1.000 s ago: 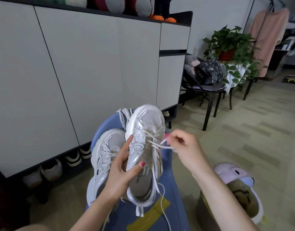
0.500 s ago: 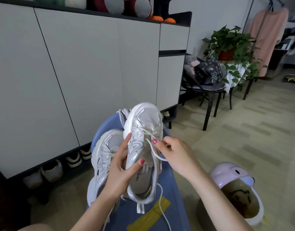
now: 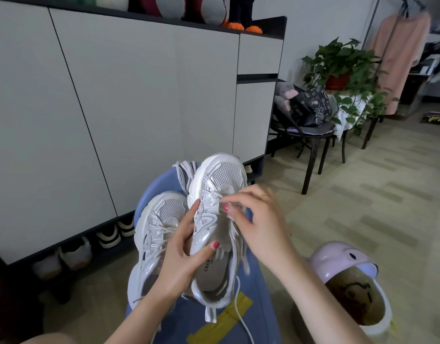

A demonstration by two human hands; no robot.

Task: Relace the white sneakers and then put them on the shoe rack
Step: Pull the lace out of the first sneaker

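Two white sneakers lie over a blue stool. My left hand grips the right-hand sneaker by its side, thumb over the rim of its opening. My right hand is over that sneaker's eyelets, its fingertips pinching the white lace, whose free end trails down over the stool. The left-hand sneaker rests beside it with loose laces, partly behind my left hand.
A grey cabinet has an open bottom shelf holding several shoes. A purple and white container sits on the floor at the right. A black chair with a bag and a potted plant stand further back.
My right hand has come back from the right side onto the sneaker's eyelets with the lace. My left hand keeps its grip on the same sneaker.
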